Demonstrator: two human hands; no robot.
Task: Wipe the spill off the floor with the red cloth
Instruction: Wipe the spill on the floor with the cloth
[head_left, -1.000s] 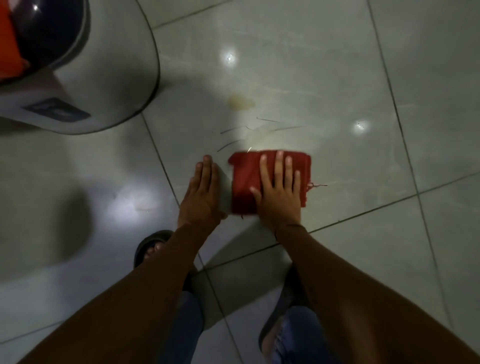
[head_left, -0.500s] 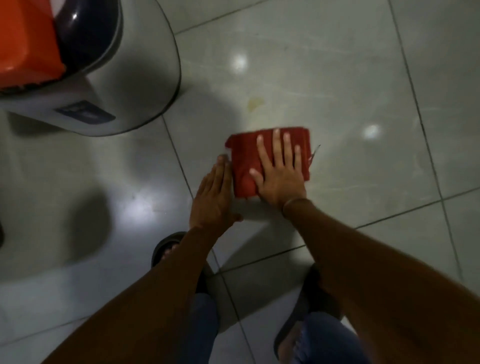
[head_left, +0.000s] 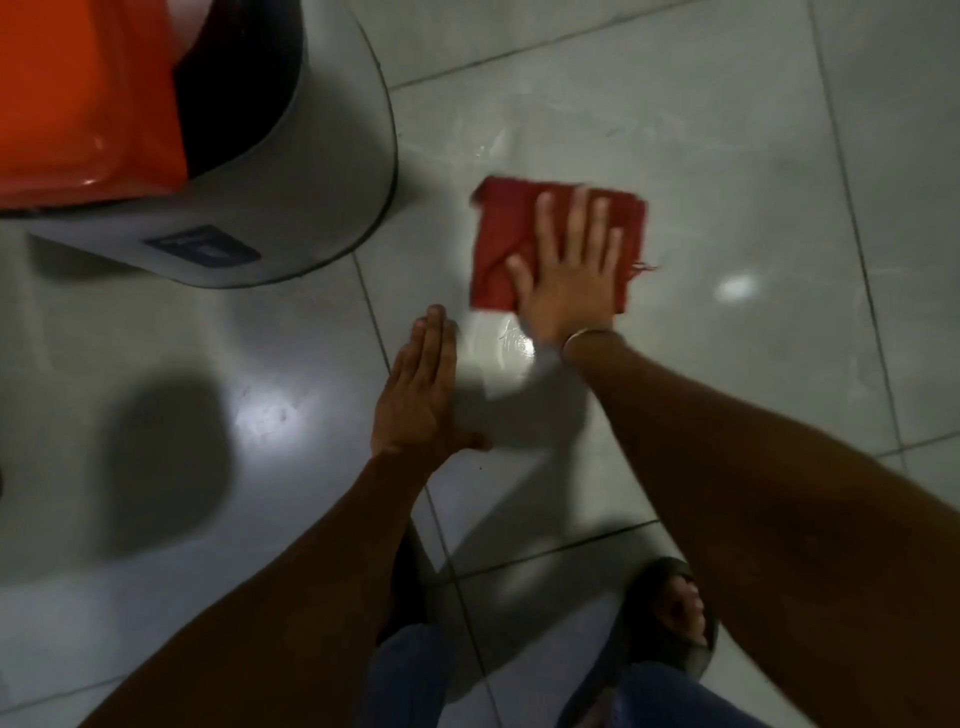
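Note:
The red cloth (head_left: 501, 244), folded to a rough square, lies on the pale tiled floor (head_left: 753, 156). My right hand (head_left: 569, 280) presses flat on it with the fingers spread, covering its right half. My left hand (head_left: 421, 395) rests flat on the floor below and left of the cloth, fingers together, holding nothing and apart from the cloth. A wet shiny smear (head_left: 511, 345) shows on the tile just below the cloth. No yellowish spot shows on the floor around the cloth.
A grey round bin (head_left: 291, 208) with an orange part (head_left: 78, 104) on top stands at the upper left, close to the cloth's left edge. My sandalled foot (head_left: 670, 618) and blue trouser legs are at the bottom. Bare tiles stretch to the right.
My right hand has pushed the cloth away from me, over the place where the yellowish spot was. My left hand has stayed on the floor and now lies farther from the cloth.

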